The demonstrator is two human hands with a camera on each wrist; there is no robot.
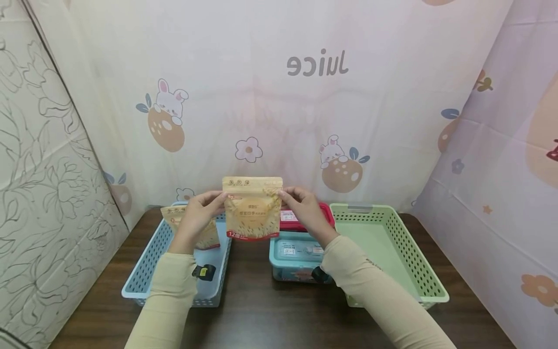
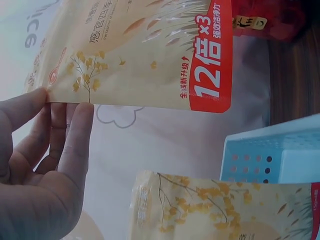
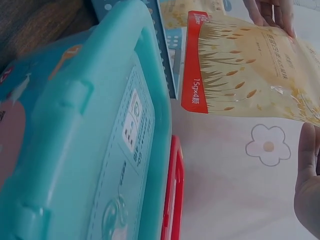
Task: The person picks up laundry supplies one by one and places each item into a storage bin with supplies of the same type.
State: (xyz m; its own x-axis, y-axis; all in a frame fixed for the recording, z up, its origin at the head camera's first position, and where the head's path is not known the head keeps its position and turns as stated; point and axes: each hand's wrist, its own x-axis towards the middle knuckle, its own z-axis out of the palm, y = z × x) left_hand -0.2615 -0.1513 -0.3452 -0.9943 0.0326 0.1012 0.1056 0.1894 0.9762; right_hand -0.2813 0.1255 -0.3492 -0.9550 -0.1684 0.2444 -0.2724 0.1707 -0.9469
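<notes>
Between both hands a yellow pouch with a red bottom band is held upright by its side edges. My left hand pinches its left edge; in the left wrist view the left fingers grip the pouch by thumb and fingertips. My right hand pinches the right edge, and part of that hand shows in the right wrist view. A second yellow pouch stands in the blue basket, partly hidden by my left hand and forearm.
Right of centre stands a teal lidded box, with a red-lidded box behind it. A green basket is at the right on the dark wooden table. A printed curtain hangs behind.
</notes>
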